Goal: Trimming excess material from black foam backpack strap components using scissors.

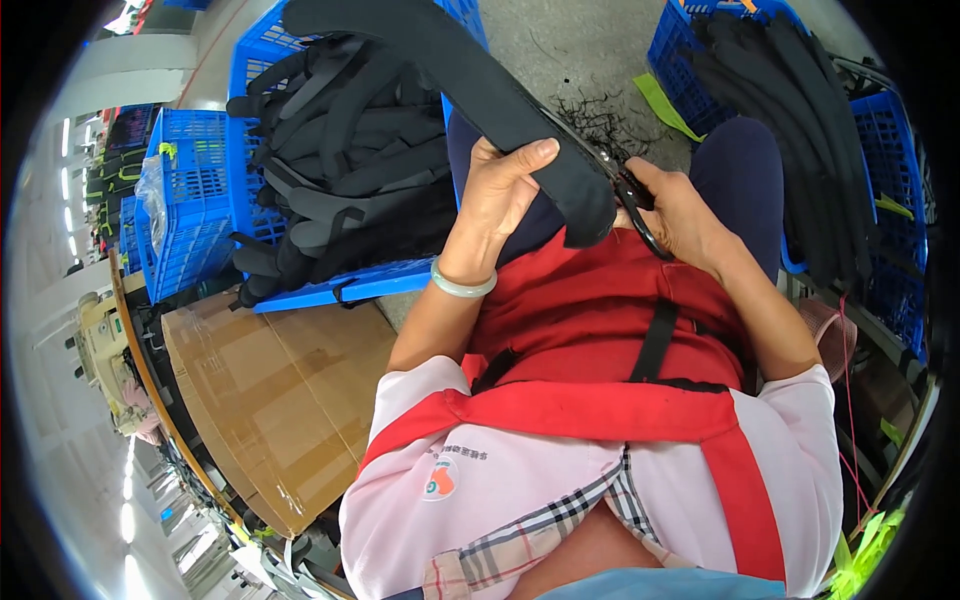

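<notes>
A head-worn fisheye looks down, close above the hands (498, 188).

Black strip (490, 105), red apron (590, 310), blue crate (365, 284), plaid collar (530, 535).

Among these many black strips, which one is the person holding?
The long strip crossing the upper middle, its lower end beside the scissors. The left hand grips it; other strips lie in or over the left basket and right basket.

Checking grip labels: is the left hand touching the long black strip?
Touching. The head view shows the left hand holding the long black strip, its thumb lying on the upper face.
</notes>
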A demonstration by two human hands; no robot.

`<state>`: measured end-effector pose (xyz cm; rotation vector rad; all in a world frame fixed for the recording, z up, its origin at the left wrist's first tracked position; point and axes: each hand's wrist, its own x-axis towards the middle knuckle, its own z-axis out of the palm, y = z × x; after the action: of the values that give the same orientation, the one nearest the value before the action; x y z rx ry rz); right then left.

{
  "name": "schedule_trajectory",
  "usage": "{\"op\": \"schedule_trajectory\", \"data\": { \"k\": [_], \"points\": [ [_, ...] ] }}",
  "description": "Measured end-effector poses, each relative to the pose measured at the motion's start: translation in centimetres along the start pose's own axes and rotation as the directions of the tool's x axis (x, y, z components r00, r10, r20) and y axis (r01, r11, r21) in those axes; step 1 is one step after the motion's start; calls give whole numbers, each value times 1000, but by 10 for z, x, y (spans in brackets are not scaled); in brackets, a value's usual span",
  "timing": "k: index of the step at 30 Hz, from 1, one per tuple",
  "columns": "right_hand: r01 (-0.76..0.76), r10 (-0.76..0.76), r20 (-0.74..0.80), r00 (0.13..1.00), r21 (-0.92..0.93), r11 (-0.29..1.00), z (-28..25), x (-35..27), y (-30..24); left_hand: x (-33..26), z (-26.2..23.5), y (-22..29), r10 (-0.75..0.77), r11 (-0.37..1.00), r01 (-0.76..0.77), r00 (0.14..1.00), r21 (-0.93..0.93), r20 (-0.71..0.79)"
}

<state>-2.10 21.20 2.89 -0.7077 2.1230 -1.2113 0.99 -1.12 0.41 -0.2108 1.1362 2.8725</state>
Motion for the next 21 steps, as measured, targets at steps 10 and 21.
{"op": "schedule_trajectory", "data": {
  "k": [10, 21],
  "points": [
    [12, -19, -86, 996, -89, 996, -6, -1, -2, 4, -4, 10, 6, 1000, -6, 1000, 30, 9],
    [75, -81, -88, 993, -68, 995, 4, 10, -5, 2, 1, 5, 47, 999, -47, 999, 11, 7]
  ]
}}
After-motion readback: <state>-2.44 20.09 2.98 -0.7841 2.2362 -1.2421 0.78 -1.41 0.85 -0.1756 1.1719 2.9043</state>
